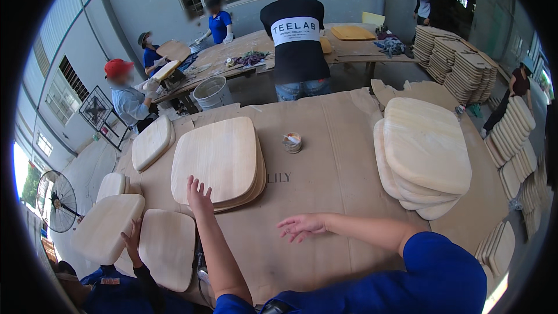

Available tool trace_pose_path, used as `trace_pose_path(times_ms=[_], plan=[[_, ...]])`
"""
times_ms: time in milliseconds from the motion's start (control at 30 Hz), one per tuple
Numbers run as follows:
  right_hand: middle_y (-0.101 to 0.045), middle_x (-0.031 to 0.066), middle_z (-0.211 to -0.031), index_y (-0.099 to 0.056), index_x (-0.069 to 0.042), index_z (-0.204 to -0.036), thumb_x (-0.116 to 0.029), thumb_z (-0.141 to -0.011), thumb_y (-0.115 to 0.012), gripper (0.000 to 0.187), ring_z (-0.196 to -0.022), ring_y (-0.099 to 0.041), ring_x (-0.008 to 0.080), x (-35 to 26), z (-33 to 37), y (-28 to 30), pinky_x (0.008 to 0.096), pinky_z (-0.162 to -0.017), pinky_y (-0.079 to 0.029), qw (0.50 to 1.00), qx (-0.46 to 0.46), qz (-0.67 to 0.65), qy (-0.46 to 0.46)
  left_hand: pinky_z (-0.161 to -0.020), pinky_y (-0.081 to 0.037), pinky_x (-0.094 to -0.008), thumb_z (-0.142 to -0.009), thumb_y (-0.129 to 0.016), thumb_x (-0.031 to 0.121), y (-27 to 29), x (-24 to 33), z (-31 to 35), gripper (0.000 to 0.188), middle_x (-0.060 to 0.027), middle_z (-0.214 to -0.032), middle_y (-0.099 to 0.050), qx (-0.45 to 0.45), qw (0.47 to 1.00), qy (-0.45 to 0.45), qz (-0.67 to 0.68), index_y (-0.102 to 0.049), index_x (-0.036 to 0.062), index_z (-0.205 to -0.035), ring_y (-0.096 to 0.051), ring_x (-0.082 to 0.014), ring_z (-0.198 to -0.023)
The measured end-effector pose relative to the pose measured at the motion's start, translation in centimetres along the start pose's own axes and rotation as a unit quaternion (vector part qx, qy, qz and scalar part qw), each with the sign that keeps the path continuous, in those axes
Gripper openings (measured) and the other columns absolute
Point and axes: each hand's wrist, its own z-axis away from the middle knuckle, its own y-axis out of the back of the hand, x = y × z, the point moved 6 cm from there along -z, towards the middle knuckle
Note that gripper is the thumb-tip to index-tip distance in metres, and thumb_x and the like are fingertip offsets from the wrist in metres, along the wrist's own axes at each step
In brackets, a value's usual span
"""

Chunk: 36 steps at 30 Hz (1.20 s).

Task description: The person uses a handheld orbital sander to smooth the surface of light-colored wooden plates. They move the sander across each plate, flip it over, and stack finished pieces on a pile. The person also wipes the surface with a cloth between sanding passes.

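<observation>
My left hand (pixel 200 195) is raised by the near edge of a stack of pale wooden seat panels (pixel 214 160), with its fingers apart and nothing in it. Whether it touches the stack I cannot tell. My right hand (pixel 301 226) hangs over the cardboard-covered table (pixel 325 192), palm down, fingers loosely spread and holding nothing. Far to its right stands another stack of rounded wooden panels (pixel 427 145), slightly fanned out. A small open jar (pixel 292 142) with something light in it sits between the two stacks.
At the lower left a co-worker's hand (pixel 132 238) holds a wooden panel (pixel 108 227), beside another panel (pixel 167 248). More panels (pixel 153 142) lie at the table's left. Beyond are people at a long bench (pixel 250 43), a bucket (pixel 212 92), a fan (pixel 57 200) and tall panel stacks (pixel 456 61).
</observation>
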Motion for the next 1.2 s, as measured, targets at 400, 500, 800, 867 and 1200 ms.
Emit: trace_pose_path(times_ms=[400, 500, 800, 867, 1200], plan=[[-0.061, 0.0077, -0.114, -0.053, -0.003, -0.129, -0.009, -0.088, -0.065, 0.043, -0.094, -0.061, 0.0134, 5.3, 34.3, 8.1, 0.0268, -0.078, -0.050, 0.859, 0.421, -0.005, 0.291, -0.082, -0.049, -0.0306, -0.096, -0.052, 0.020, -27.3, -17.1, 27.0, 0.043, -0.0105, -0.113, -0.063, -0.460, 0.832, 0.218, -0.220, -0.045, 0.0043, -0.135, -0.062, -0.0182, -0.099], [-0.063, 0.0068, -0.107, -0.057, -0.001, -0.122, -0.005, -0.087, -0.066, 0.036, -0.091, -0.061, 0.0128, 7.4, 43.8, 9.3, 0.0252, -0.078, -0.050, 0.731, 0.593, 0.096, 0.324, -0.084, -0.051, -0.0336, -0.096, -0.055, 0.028, -33.7, -20.6, 32.2, 0.050, -0.0126, -0.110, -0.062, -0.454, 0.830, 0.196, -0.258, -0.042, 0.0013, -0.137, -0.062, -0.0211, -0.095], [-0.066, 0.0068, -0.100, -0.059, -0.003, -0.116, -0.012, -0.091, -0.062, 0.027, -0.083, -0.062, 0.0118, 18.5, 59.1, 11.0, 0.0264, -0.070, -0.052, 0.645, 0.709, -0.047, 0.280, -0.071, -0.059, -0.0414, -0.089, -0.068, 0.026, -41.2, -26.9, 34.5, 0.060, -0.0186, -0.114, -0.060, -0.353, 0.884, 0.150, -0.268, -0.041, -0.0030, -0.134, -0.065, -0.0287, -0.092], [-0.066, 0.0067, -0.101, -0.057, -0.003, -0.118, -0.014, -0.093, -0.061, 0.028, -0.082, -0.063, 0.0126, 20.6, 58.1, 10.7, 0.0272, -0.069, -0.052, 0.684, 0.672, -0.088, 0.271, -0.076, -0.059, -0.0415, -0.088, -0.069, 0.025, -40.5, -26.5, 35.0, 0.063, -0.0183, -0.118, -0.060, -0.348, 0.881, 0.153, -0.282, -0.039, -0.0034, -0.136, -0.064, -0.0289, -0.099], [-0.053, 0.0125, -0.128, -0.042, -0.005, -0.134, -0.024, -0.097, -0.056, 0.044, -0.113, -0.056, 0.0267, 23.8, 48.1, 7.7, 0.0426, -0.092, -0.048, 0.809, 0.376, -0.287, 0.349, -0.077, -0.059, -0.0339, -0.086, -0.072, 0.020, -28.4, -26.6, 51.9, 0.044, -0.0106, -0.114, -0.062, -0.336, 0.867, 0.346, -0.126, -0.052, 0.0028, -0.121, -0.065, -0.0206, -0.096]])
